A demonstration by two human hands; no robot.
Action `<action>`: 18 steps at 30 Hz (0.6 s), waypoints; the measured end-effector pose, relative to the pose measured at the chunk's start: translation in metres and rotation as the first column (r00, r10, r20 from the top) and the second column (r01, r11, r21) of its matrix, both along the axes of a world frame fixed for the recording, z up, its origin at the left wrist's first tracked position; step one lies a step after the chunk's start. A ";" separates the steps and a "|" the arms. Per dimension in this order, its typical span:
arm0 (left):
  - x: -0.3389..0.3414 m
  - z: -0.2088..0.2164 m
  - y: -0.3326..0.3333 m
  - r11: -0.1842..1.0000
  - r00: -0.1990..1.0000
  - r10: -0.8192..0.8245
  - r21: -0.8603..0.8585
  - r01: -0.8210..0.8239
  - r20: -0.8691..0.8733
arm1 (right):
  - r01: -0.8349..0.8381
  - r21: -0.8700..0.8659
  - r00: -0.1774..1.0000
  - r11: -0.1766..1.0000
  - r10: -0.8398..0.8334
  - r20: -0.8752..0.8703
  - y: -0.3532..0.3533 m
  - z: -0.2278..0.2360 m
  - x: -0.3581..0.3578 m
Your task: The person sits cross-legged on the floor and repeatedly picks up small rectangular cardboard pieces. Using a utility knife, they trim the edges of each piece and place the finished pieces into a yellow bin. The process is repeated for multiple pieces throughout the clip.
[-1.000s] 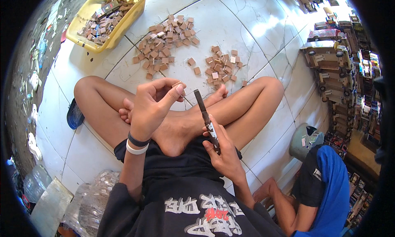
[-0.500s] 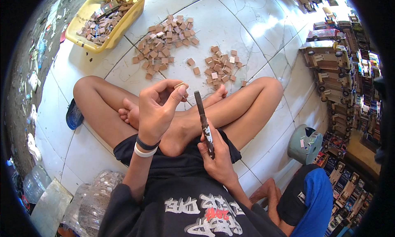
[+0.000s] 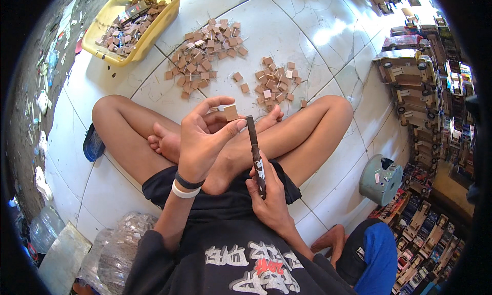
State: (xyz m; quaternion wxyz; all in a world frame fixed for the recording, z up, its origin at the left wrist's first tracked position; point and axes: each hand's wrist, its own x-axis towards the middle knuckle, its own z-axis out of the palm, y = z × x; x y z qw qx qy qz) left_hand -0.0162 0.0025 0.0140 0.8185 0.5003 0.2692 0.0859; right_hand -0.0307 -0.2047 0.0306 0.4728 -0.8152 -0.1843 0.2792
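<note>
My left hand (image 3: pixel 207 136) pinches a small brown square block (image 3: pixel 231 112) between thumb and fingers, its flat face showing. My right hand (image 3: pixel 269 190) is wrapped round the handle of a dark, narrow metal tool (image 3: pixel 253 136) with worn pale patches on its grip. The tool points up and away from me, its tip close to my left thumb; whether they touch I cannot tell. Beyond my crossed legs lies a larger pile of brown blocks (image 3: pixel 197 59), several with thin pale sticks. To its right is a smaller pile of similar blocks (image 3: pixel 277 80).
A yellow tub (image 3: pixel 154 36) of brown pieces stands at the far left. Wooden toy trucks (image 3: pixel 410 69) are stacked along the right side. A grey-green round container (image 3: pixel 379 180) is near a seated person's leg (image 3: pixel 366 259). Plastic-wrapped bundles (image 3: pixel 115 251) lie at lower left.
My left hand has turned and moved slightly right and down, bringing the block's flat face into view. The tool has shifted slightly. The other person's leg has moved left.
</note>
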 end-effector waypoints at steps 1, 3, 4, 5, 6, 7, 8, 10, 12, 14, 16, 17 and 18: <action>0.000 -0.001 -0.001 1.000 1.000 -0.005 -0.017 0.005 -0.020 | 0.005 0.002 1.000 1.000 -0.005 0.003 0.000 0.000 0.000; 0.000 -0.003 -0.003 0.999 1.000 0.001 -0.039 -0.002 -0.029 | 0.014 0.000 1.000 1.000 -0.014 -0.017 -0.001 0.000 0.000; 0.000 -0.004 -0.004 0.999 0.999 0.008 -0.051 -0.010 -0.033 | 0.014 -0.002 0.999 1.000 -0.014 -0.043 -0.002 0.001 0.000; -0.001 -0.005 -0.004 0.998 0.999 0.017 -0.064 -0.019 -0.032 | 0.019 -0.001 0.996 1.000 -0.019 -0.082 -0.003 0.001 0.000; -0.002 -0.006 -0.004 0.997 0.999 0.026 -0.077 -0.028 -0.032 | 0.009 -0.002 0.999 1.000 -0.009 -0.047 -0.003 0.001 0.001; -0.003 -0.007 -0.004 0.995 0.999 0.035 -0.091 -0.038 -0.039 | 0.005 0.000 1.000 1.000 -0.005 -0.027 -0.003 0.001 0.001; -0.004 -0.007 -0.004 0.994 0.999 0.041 -0.096 -0.044 -0.030 | 0.001 0.003 1.000 1.000 -0.001 -0.007 -0.003 0.002 0.002; -0.005 -0.007 -0.003 0.993 0.998 0.054 -0.108 -0.056 -0.022 | -0.010 -0.003 1.000 1.000 0.010 -0.005 -0.003 0.002 0.004; -0.006 -0.005 0.000 0.992 0.999 0.045 -0.117 -0.045 -0.004 | -0.021 -0.007 1.000 1.000 0.021 -0.003 -0.002 0.003 0.005; -0.006 -0.004 0.002 0.992 0.999 0.041 -0.120 -0.041 0.002 | -0.030 -0.010 1.000 1.000 0.030 -0.005 -0.002 0.003 0.006; -0.005 -0.002 0.002 0.993 0.999 0.039 -0.115 -0.040 -0.008 | -0.031 0.010 0.999 0.999 0.031 0.012 -0.001 0.002 0.006; -0.005 -0.001 0.002 0.994 0.999 0.036 -0.099 -0.036 -0.008 | -0.031 0.020 0.999 0.999 0.030 0.019 -0.001 0.002 0.005; -0.005 0.000 0.001 0.996 0.999 0.032 -0.084 -0.032 -0.009 | -0.025 0.021 1.000 0.999 0.025 0.005 0.000 0.002 0.005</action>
